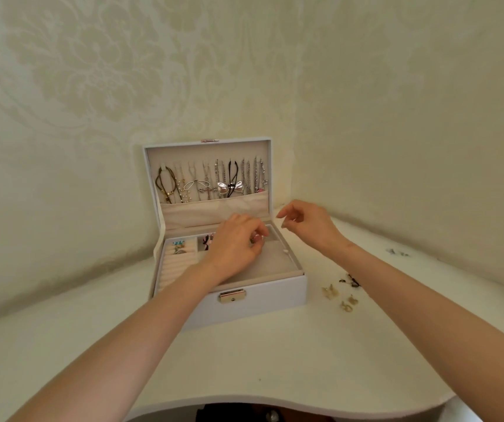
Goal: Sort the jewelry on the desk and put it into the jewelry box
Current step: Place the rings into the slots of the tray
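Open jewelry box (259, 296) at mid desk (244, 367), lid upright, necklaces (214, 181) hung in a row inside it. Left hand (235, 245) low over the tray toward 1 o'clock, fingers curled round a small pink-and-silver piece (256, 239) above the rear compartments. Right hand (308, 226) in the air just off the box's corner at 2 o'clock, fingers loosely bent, thumb and forefinger close; cannot tell if holding anything.

Not yet sorted: gold earrings (340, 298) and a dark pair (349, 280) loose on the desk at 4 o'clock of the box, and a silvery bit (397, 252) farther out at 3 o'clock.

Risks from here:
- Letting go too high and bouncing the piece into the wrong compartment or over the wall.
- Knocking the small white bead (285, 252) at the tray's right side.
- Snagging a hanging chain with a knuckle on the way out.
- Sweeping the loose earrings off the desk with the right forearm.
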`<state>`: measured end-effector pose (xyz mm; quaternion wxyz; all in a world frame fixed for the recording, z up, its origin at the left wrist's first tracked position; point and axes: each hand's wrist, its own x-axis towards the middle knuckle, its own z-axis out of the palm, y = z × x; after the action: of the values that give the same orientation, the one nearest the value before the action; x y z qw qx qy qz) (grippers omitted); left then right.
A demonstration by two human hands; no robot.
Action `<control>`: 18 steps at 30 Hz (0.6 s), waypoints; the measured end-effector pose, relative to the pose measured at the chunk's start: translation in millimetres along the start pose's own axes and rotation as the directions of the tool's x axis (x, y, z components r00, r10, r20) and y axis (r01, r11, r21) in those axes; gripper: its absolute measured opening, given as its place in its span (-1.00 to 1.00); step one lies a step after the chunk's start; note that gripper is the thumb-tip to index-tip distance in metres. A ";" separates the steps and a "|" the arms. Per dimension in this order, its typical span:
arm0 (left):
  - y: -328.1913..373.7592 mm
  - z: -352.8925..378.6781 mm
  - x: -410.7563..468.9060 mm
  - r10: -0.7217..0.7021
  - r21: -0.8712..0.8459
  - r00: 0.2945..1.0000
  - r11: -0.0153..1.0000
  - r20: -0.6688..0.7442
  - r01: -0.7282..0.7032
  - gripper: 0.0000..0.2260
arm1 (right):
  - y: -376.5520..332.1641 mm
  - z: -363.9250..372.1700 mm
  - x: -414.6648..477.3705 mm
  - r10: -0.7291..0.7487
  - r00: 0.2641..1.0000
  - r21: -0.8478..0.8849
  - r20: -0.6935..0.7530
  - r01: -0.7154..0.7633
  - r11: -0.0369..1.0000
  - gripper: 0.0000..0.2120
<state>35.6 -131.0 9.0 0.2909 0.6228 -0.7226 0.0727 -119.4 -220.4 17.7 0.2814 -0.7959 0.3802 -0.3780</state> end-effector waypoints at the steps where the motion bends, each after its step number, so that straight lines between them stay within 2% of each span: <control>1: 3.4 4.3 3.5 0.003 -0.015 1.000 1.000 -0.010 -0.003 -0.88 | 6.4 -5.6 1.9 0.025 1.000 -0.017 -0.007 -0.025 1.000 -0.81; 8: 18.4 23.1 27.7 0.036 -0.035 0.999 0.999 -0.022 -0.037 -0.85 | 49.1 -33.8 17.5 0.197 0.980 -0.157 -0.009 -0.196 0.968 -0.85; 15: 15.7 34.5 26.2 0.087 -0.077 0.994 0.993 -0.061 -0.091 -0.87 | 72.3 -41.0 20.5 0.254 0.964 -0.310 0.074 -0.220 0.925 -0.83; 18: 16.8 34.4 25.8 0.114 -0.077 0.993 0.990 -0.044 -0.117 -0.89 | 76.3 -43.0 18.9 0.281 0.953 -0.299 0.108 -0.239 0.924 -0.85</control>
<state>7.0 -165.6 -1.7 0.3252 0.5664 -0.7538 0.0729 -176.4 -285.0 -7.2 0.2401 -0.7962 0.5106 -0.2184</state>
